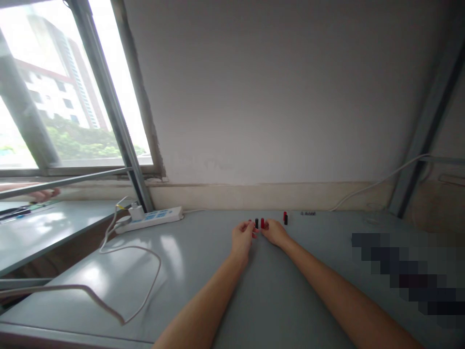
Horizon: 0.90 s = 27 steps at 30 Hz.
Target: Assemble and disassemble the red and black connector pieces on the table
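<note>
Both my arms reach far out over a grey table. My left hand and my right hand rest near the table's far edge, fingertips almost meeting. Between the fingertips stand a small black piece and a small red piece, upright and side by side. Each hand's fingers touch or nearly touch these pieces; whether either is gripped is too small to tell. A second red and black pair stands a little to the right, apart from both hands.
A white power strip with a plugged adapter lies at the far left, its white cord looping over the table. Several small dark items lie by the wall. A second table stands left, under a window.
</note>
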Each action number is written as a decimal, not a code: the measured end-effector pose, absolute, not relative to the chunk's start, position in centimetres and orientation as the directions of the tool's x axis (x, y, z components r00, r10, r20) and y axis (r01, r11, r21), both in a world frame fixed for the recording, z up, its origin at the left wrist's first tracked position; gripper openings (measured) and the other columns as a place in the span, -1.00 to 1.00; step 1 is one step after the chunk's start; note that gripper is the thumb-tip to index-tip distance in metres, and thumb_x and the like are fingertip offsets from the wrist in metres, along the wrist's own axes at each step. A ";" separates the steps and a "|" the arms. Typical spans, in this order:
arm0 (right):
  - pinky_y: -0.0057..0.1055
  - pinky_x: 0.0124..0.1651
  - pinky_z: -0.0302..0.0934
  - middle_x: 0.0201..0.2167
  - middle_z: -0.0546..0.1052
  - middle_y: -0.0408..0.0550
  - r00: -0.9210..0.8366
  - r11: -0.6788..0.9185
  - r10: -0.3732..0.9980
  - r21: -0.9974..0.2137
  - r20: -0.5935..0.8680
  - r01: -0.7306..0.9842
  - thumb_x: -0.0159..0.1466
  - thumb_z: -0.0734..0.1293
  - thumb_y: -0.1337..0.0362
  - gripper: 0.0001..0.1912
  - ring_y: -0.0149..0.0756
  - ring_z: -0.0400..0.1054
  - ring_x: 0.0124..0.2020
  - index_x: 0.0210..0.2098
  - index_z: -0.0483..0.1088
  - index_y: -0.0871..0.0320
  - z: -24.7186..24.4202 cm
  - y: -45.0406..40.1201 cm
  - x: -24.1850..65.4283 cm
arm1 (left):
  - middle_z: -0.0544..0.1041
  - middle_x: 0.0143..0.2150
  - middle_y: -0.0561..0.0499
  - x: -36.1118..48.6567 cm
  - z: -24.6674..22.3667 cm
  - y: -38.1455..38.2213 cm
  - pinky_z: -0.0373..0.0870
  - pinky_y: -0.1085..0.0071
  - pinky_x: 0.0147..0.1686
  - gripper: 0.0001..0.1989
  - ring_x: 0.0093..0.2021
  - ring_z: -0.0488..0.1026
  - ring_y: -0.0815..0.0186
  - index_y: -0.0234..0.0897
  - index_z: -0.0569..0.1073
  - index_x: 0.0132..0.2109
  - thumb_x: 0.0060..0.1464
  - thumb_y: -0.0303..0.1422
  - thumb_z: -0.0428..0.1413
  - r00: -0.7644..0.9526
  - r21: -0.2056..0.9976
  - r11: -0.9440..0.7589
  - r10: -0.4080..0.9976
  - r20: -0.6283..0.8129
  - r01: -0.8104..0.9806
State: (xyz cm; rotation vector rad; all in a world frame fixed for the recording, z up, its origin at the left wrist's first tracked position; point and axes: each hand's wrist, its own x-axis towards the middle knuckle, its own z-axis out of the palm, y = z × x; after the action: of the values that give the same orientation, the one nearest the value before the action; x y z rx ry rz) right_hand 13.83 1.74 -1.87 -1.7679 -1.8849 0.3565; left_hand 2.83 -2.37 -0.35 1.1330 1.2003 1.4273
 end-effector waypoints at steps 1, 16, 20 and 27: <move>-0.46 -0.36 0.09 -0.37 0.50 0.05 -0.006 0.110 0.981 -0.524 0.195 0.844 0.08 0.23 0.34 -0.86 -0.29 0.35 -0.35 -0.39 0.40 0.23 -1.8 1.7 13.9 | 0.39 -0.60 0.06 2.8 -0.4 -2.3 0.04 0.57 -0.67 -0.87 -0.66 0.21 0.51 -0.37 0.34 -0.46 -0.10 -0.37 0.01 -0.149 0.991 -0.102 0.985 0.088 -0.084; -0.40 -0.28 0.14 -0.39 0.49 0.03 0.001 0.126 0.959 -0.432 0.283 0.893 0.09 0.21 0.34 -0.84 -0.27 0.35 -0.33 -0.38 0.41 0.19 -0.8 -1.8 22.2 | 0.45 -0.41 -0.07 4.7 -1.1 -4.4 0.23 0.41 -0.34 -0.81 -0.38 0.35 0.30 -0.30 0.39 -0.35 0.02 -0.41 -0.11 0.428 0.441 -0.657 0.744 0.514 0.612; -0.40 -0.28 0.15 -0.41 0.50 0.03 0.042 0.101 0.954 -0.451 0.296 0.887 0.08 0.18 0.36 -0.83 -0.28 0.35 -0.35 -0.43 0.41 0.18 -1.3 -1.8 23.7 | 0.43 -0.26 -0.17 6.8 -0.3 -5.0 0.25 0.27 -0.19 -0.80 -0.20 0.34 0.18 -0.33 0.34 -0.23 0.01 -0.45 -0.12 0.687 0.081 -0.739 0.656 0.313 0.669; -0.37 -0.20 0.15 -0.32 0.48 0.03 0.021 0.111 0.943 -0.377 0.331 0.920 0.09 0.20 0.34 -0.84 -0.25 0.34 -0.25 -0.38 0.40 0.15 -1.6 -1.9 23.3 | 0.36 -0.09 -0.33 10.2 -0.6 -2.6 0.28 0.27 -0.20 -0.48 -0.09 0.31 0.09 -0.52 0.08 0.12 -0.03 -0.48 -0.11 0.451 0.184 -0.506 0.850 0.271 0.843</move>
State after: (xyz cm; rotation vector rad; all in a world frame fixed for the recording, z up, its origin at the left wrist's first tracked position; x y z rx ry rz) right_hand 23.33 -1.89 -1.59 -1.8059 -1.8950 0.0623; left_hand 10.24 -2.61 -0.59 2.6568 1.5497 0.5174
